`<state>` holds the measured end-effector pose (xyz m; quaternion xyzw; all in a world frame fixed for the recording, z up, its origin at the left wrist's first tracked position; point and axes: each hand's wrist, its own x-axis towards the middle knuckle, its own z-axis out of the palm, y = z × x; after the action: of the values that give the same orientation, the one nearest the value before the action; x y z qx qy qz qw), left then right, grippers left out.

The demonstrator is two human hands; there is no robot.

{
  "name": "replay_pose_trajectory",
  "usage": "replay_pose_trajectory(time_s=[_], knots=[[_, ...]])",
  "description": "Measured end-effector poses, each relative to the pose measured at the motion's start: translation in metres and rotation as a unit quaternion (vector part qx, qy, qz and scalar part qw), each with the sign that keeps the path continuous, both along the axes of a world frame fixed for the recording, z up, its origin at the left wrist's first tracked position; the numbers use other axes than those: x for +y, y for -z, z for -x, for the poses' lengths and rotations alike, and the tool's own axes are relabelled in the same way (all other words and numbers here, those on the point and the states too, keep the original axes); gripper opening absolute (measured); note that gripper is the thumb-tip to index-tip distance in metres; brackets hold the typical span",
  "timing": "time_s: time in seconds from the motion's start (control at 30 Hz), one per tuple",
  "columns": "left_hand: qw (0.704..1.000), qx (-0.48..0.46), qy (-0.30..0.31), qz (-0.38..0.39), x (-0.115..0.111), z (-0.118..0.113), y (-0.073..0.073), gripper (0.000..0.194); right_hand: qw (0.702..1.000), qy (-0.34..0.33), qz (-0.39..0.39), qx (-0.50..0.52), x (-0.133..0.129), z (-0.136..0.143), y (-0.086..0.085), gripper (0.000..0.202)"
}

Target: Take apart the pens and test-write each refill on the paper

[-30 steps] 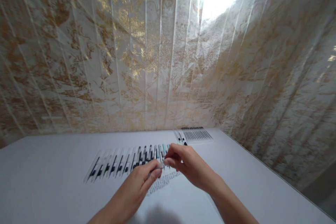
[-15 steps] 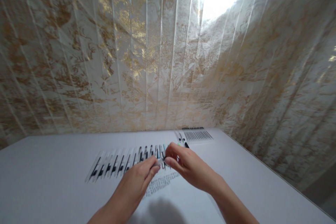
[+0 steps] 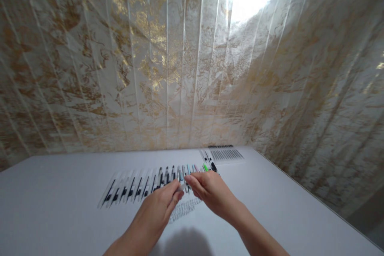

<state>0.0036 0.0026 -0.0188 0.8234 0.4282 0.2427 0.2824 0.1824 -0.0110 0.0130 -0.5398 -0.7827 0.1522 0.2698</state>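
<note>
A pale, slim pen point(image 3: 181, 187) is held between my two hands, above the lower edge of a row of pens. My left hand point(image 3: 159, 206) is closed around its left part. My right hand point(image 3: 211, 190) pinches the other end with thumb and fingers, which hide that tip. Below the hands lies a sheet of paper with lines of dark handwriting point(image 3: 183, 211), partly covered by the right hand. Behind and left of the hands are several clear-barrelled pens with black parts point(image 3: 130, 190). A bright green marker point(image 3: 205, 167) shows just beyond my right hand.
Farther back on the white table point(image 3: 60, 200) lies a pack of slim dark refills or pens point(image 3: 227, 153), with two short loose pieces point(image 3: 207, 157) beside it. A gold-patterned, shiny curtain point(image 3: 150, 68) hangs behind the table. The table's right edge runs diagonally.
My right hand's fingers have closed down and forward over the pen's end, and its wrist has shifted slightly left. The green marker is now more exposed. My left hand stays almost in place.
</note>
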Motion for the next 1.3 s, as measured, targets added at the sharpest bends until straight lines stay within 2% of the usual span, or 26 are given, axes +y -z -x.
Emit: replay_pose_trajectory(time_s=[0.07, 0.23, 0.43, 0.53, 0.6, 0.7, 0.77, 0.83, 0.9, 1.0, 1.07, 1.13, 1.2, 1.3], knots=[[1.0, 0.003, -0.004, -0.001, 0.0, 0.0, -0.001, 0.026, 1.0, -0.003, 0.01, 0.017, 0.0, -0.002, -0.001, 0.05], [1.0, 0.002, -0.002, -0.001, 0.0, 0.0, -0.001, 0.026, 0.998, -0.046, -0.023, 0.022, -0.001, -0.005, -0.002, 0.02], [0.998, 0.058, -0.026, -0.019, 0.003, -0.001, 0.011, 0.025, 0.999, 0.033, -0.011, 0.034, 0.009, 0.012, 0.019, 0.034], [0.997, 0.059, -0.041, -0.029, 0.004, -0.001, 0.013, 0.024, 0.997, 0.024, 0.01, 0.073, 0.014, 0.011, 0.024, 0.039], [0.999, 0.008, -0.029, -0.029, 0.004, 0.001, 0.01, 0.026, 0.994, -0.002, 0.023, 0.105, 0.015, 0.004, 0.021, 0.044], [0.99, -0.139, -0.025, -0.012, 0.006, 0.001, -0.001, 0.033, 0.985, -0.04, 0.047, 0.159, 0.016, -0.005, 0.017, 0.048], [0.973, -0.228, -0.039, 0.009, 0.008, -0.002, -0.007, 0.036, 0.975, -0.077, 0.069, 0.195, 0.015, -0.003, 0.019, 0.033], [0.965, -0.258, -0.039, 0.031, 0.011, -0.008, -0.008, 0.039, 0.96, -0.122, 0.097, 0.232, 0.014, 0.005, 0.025, 0.026], [0.969, -0.244, -0.026, 0.041, 0.012, -0.014, -0.003, 0.042, 0.943, -0.147, 0.124, 0.271, 0.014, 0.015, 0.033, 0.024], [0.978, -0.202, -0.042, -0.009, 0.01, -0.016, 0.017, 0.047, 0.945, -0.099, 0.12, 0.287, 0.014, 0.015, 0.042, 0.024], [0.983, -0.156, -0.043, -0.09, 0.005, -0.011, 0.04, 0.046, 0.96, -0.044, 0.092, 0.262, 0.011, 0.003, 0.046, 0.016], [0.976, -0.087, 0.011, -0.197, -0.001, -0.004, 0.069, 0.043, 0.966, 0.0, 0.085, 0.245, 0.007, -0.013, 0.052, 0.013], [0.947, 0.0, 0.049, -0.316, -0.007, 0.002, 0.1, 0.038, 0.96, 0.042, 0.098, 0.26, 0.002, -0.026, 0.063, 0.011], [0.879, 0.1, 0.052, -0.464, -0.011, 0.007, 0.135, 0.032, 0.934, 0.092, 0.14, 0.315, -0.001, -0.03, 0.083, 0.007]])
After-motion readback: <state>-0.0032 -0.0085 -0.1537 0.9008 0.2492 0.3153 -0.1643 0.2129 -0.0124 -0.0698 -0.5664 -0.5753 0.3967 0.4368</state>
